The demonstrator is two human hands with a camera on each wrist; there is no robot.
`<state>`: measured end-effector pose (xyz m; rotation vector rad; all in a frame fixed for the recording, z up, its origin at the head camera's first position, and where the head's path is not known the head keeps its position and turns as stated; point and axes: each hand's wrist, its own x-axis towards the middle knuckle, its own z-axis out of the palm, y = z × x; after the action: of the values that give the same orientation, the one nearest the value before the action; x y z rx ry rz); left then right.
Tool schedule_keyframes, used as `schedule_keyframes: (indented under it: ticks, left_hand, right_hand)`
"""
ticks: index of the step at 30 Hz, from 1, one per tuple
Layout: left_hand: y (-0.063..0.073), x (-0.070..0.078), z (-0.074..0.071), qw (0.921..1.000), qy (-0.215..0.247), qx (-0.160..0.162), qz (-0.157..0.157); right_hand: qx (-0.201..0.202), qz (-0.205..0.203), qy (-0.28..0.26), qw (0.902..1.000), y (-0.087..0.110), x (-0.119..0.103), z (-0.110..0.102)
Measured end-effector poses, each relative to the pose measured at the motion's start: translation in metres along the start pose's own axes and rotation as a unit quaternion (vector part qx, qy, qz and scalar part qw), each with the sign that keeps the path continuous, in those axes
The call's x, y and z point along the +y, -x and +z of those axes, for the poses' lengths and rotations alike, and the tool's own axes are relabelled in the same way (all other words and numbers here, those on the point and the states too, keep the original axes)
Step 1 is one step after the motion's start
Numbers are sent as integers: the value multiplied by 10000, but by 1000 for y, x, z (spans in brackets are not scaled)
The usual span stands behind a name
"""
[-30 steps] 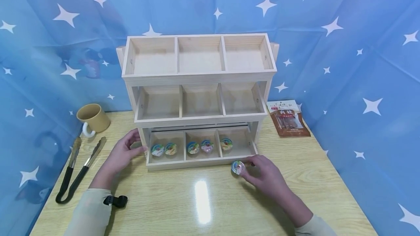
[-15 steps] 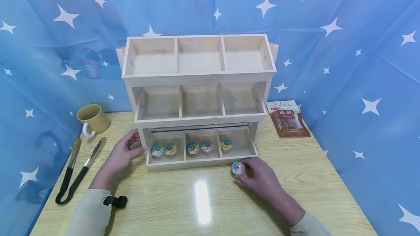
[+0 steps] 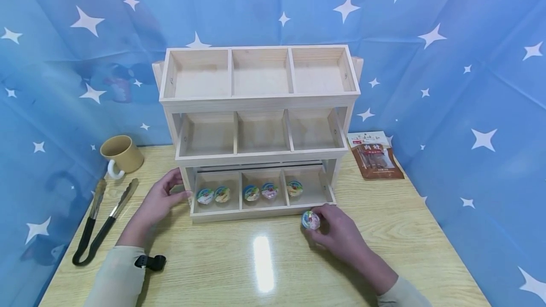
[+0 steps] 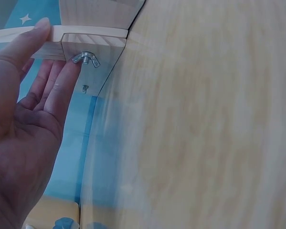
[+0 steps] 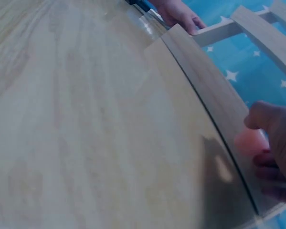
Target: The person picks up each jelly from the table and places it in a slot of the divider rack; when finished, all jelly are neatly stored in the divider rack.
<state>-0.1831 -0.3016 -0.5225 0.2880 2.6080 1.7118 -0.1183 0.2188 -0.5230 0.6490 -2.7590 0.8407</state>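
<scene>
My right hand point(image 3: 339, 231) pinches a jelly cup point(image 3: 310, 220) with a printed foil lid, just in front of the bottom tray's right end. In the right wrist view the cup point(image 5: 251, 141) looks pinkish and translucent between thumb and fingers. My left hand point(image 3: 161, 195) holds the left side of the pale wooden three-tier shelf point(image 3: 260, 104). From the left wrist, its thumb lies over the side board and the fingers reach beneath, close to a wing nut point(image 4: 87, 58). In the bottom tray point(image 3: 264, 212), two cups sit in the left compartment, two in the middle, one point(image 3: 294, 188) in the right.
At the left stand a tan mug point(image 3: 122, 152) with a white handle and black-handled tongs point(image 3: 102, 224). A brown packet point(image 3: 376, 155) lies right of the shelf. Blue star-printed cloth point(image 3: 452, 84) surrounds the wooden table point(image 3: 222, 269). The upper two tiers hold nothing.
My right hand has shifted slightly left and toward me, and its fingers have moved round the jelly cup, which stays almost in place. My left hand has not moved.
</scene>
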Motion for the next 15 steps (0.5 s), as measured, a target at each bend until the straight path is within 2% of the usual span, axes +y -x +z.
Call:
schedule_keyframes:
  ticks: [3, 8, 12, 15]
  left_hand:
    - [0, 0, 0, 10000, -9, 3, -3]
    - [-1, -1, 0, 10000, -26, 9, 4]
    - [-1, -2, -1, 10000, 7, -3, 43]
    - [0, -2, 0, 10000, 24, -12, 56]
  right_hand:
    - [-57, -269, -225, 9994, -3, 2, -7]
    - [-27, -978, -687, 9928, -13, 9, -21]
    - [71, -1110, -703, 9913, -26, 17, -31]
    - [97, -962, -630, 9933, -34, 26, -34]
